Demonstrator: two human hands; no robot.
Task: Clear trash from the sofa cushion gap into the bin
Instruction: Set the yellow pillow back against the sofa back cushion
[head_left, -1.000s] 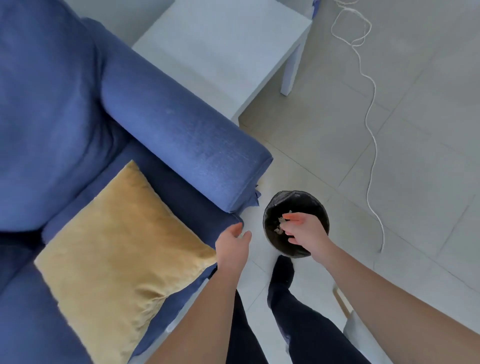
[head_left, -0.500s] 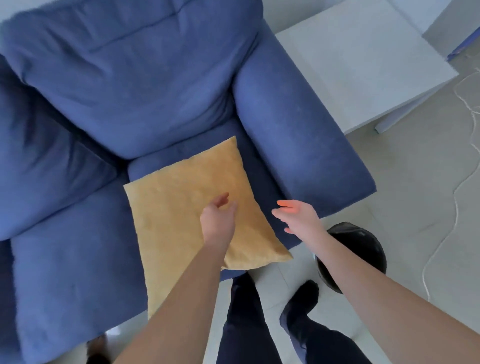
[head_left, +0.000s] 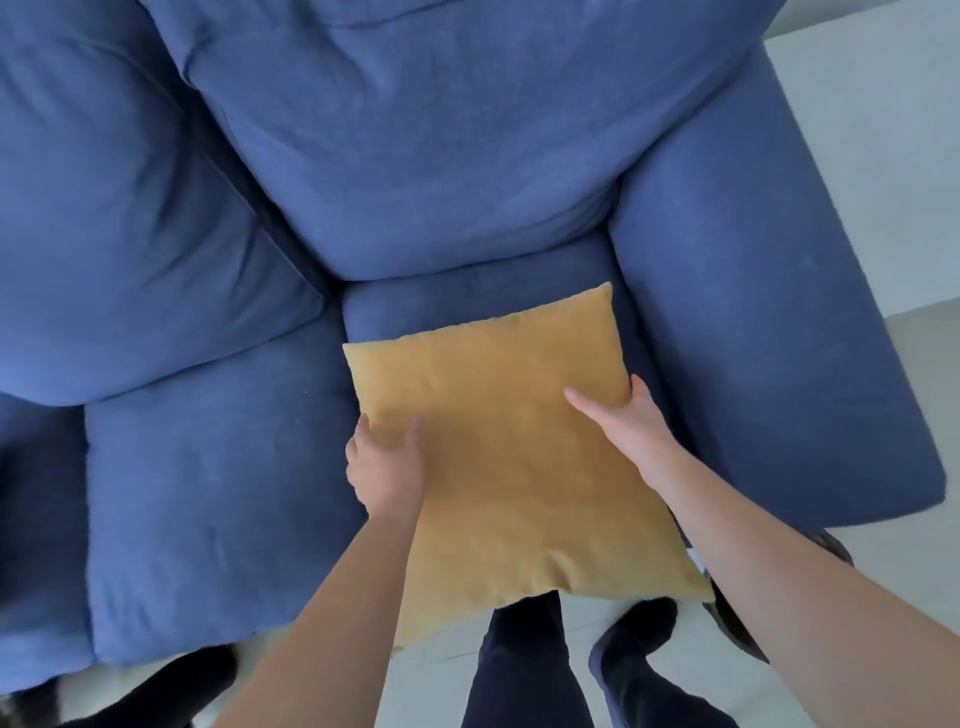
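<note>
- Gripping the mustard throw pillow, my left hand pinches its left edge; soft woven blue sofa seat cushions lie beneath.
- Lifting carelessly, I judge, could flick hidden scraps deeper into the cushion gap; I see no trash there.
- My right hand clamps the pillow's plump right edge beside the padded armrest.
- A dark rim at my right forearm may be the bin; I cannot tell.

Bare forearms, dark trousers, dark socks
</note>
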